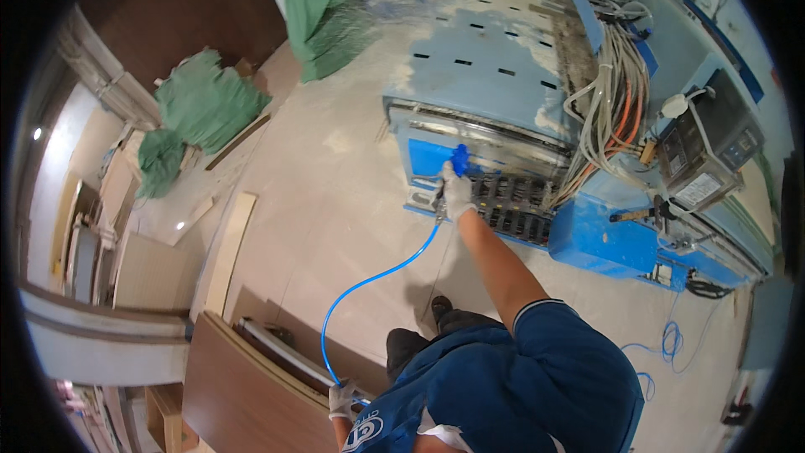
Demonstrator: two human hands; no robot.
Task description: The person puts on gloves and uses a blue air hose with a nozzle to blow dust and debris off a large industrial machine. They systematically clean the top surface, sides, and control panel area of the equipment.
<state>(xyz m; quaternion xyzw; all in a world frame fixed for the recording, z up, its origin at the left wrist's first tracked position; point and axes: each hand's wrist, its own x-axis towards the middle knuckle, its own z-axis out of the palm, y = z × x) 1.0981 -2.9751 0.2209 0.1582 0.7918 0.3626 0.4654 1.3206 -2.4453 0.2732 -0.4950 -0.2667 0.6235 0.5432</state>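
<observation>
My right hand, in a pale glove, reaches out to the front of a blue machine. Closed in its fingers is an air blow gun with a blue part showing above the glove. From below that hand a blue air hose curves down to the left. My left hand, also gloved, is low beside my body and closed round the hose. Dusty dark slots line the machine's front, just right of my right hand. My fingers hide most of the gun's handle.
A bundle of cables hangs over the machine's right side, near a control box. Brown boards lean close to my left side. Green sacks lie at the far left. More blue hose coils on the floor to the right.
</observation>
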